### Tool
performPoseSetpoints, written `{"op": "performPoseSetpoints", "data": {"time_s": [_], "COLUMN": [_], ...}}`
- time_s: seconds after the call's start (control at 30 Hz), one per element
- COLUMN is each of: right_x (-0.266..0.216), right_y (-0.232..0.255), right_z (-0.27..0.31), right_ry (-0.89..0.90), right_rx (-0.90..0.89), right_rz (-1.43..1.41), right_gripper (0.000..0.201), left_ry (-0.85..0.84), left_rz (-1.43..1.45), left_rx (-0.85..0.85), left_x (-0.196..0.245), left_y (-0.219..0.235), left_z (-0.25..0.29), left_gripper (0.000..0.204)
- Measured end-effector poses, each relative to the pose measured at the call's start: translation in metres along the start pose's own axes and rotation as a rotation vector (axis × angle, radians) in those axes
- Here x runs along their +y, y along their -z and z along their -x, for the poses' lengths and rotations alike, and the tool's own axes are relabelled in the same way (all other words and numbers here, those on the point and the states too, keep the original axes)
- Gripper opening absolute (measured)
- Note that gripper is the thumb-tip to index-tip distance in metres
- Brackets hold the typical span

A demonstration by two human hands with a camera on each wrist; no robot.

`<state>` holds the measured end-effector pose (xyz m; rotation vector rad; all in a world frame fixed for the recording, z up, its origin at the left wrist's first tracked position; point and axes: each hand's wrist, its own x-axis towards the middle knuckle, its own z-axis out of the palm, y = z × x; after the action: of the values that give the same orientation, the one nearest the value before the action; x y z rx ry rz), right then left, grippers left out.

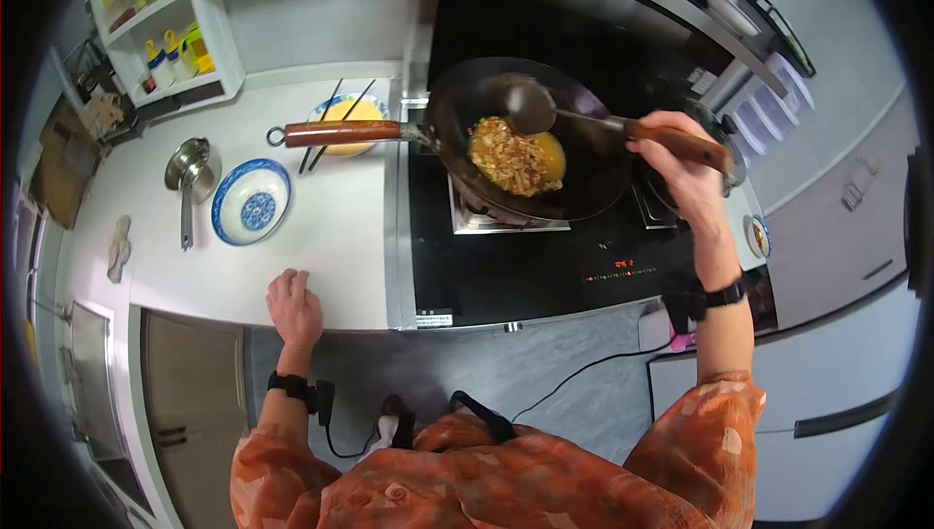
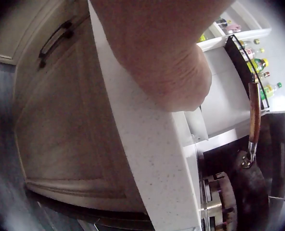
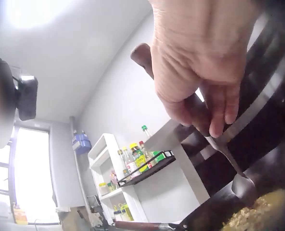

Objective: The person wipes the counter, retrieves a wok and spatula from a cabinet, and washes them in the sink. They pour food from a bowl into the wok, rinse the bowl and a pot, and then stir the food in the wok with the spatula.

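Note:
My right hand (image 1: 684,167) grips the wooden handle of a metal ladle (image 1: 532,106), fingers curled round it; the right wrist view shows this hand (image 3: 200,72) above the ladle bowl (image 3: 243,186). The bowl is inside a dark wok (image 1: 593,174), beside browned food pieces (image 1: 506,161) and yellow liquid (image 1: 551,157). The wok sits over the left burner, its wooden handle (image 1: 342,133) pointing left, untouched. My left hand (image 1: 295,307) rests on the white counter (image 1: 345,286) near its front edge, holding nothing; the left wrist view shows part of it (image 2: 176,77), fingers hidden.
Left of the stove, a plate of yellow liquid (image 1: 368,112) with black chopsticks (image 1: 327,125) lies behind the wok handle. A blue-and-white bowl (image 1: 251,202) and metal pot (image 1: 189,165) stand farther left. A small dish (image 1: 758,236) is at the right.

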<state>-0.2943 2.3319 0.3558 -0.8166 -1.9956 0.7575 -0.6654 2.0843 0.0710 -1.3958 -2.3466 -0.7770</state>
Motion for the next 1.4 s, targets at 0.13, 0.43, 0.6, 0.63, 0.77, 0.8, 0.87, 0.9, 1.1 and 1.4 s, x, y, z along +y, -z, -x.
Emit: {"op": "performPoseSetpoints", "data": {"time_s": [0.13, 0.43, 0.6, 0.63, 0.77, 0.8, 0.87, 0.9, 1.1, 1.4], "right_x": [-0.02, -0.066, -0.04, -0.034, -0.004, 0.002, 0.015, 0.019, 0.053, 0.06], "right_y": [0.004, -0.117, -0.224, -0.237, -0.27, -0.272, -0.273, -0.272, -0.267, -0.268], "right_z": [0.016, 0.024, 0.035, 0.038, 0.049, 0.051, 0.058, 0.062, 0.073, 0.088], "right_ry": [0.126, 0.625, 0.771, 0.768, 0.853, 0.864, 0.867, 0.874, 0.873, 0.617], "right_rx": [0.047, -0.415, -0.646, -0.681, -0.698, -0.709, -0.744, -0.752, -0.969, -0.81], "right_rz": [-0.263, -0.146, -0.064, -0.055, 0.049, 0.089, 0.169, 0.152, 0.329, 0.512], "right_gripper": [0.021, 0.023, 0.032, 0.033, 0.031, 0.03, 0.028, 0.028, 0.03, 0.027], "left_ry": [-0.002, 0.01, 0.027, 0.03, 0.054, 0.057, 0.077, 0.089, 0.055, 0.025], "left_rz": [0.017, 0.042, 0.037, 0.033, 0.026, 0.031, 0.035, 0.021, 0.037, 0.149], "left_rx": [0.043, 0.116, 0.132, 0.134, 0.131, 0.125, 0.11, 0.108, 0.179, 0.184], "left_x": [-0.003, -0.006, -0.006, -0.006, -0.008, -0.009, -0.01, -0.009, -0.013, -0.02], "left_y": [-0.004, -0.004, -0.003, -0.004, -0.005, -0.006, -0.007, -0.007, -0.011, -0.005], "left_z": [0.001, 0.002, 0.004, 0.004, 0.005, 0.005, 0.006, 0.006, 0.008, 0.013], "left_gripper": [0.03, 0.03, 0.027, 0.026, 0.026, 0.026, 0.025, 0.025, 0.024, 0.021]}}
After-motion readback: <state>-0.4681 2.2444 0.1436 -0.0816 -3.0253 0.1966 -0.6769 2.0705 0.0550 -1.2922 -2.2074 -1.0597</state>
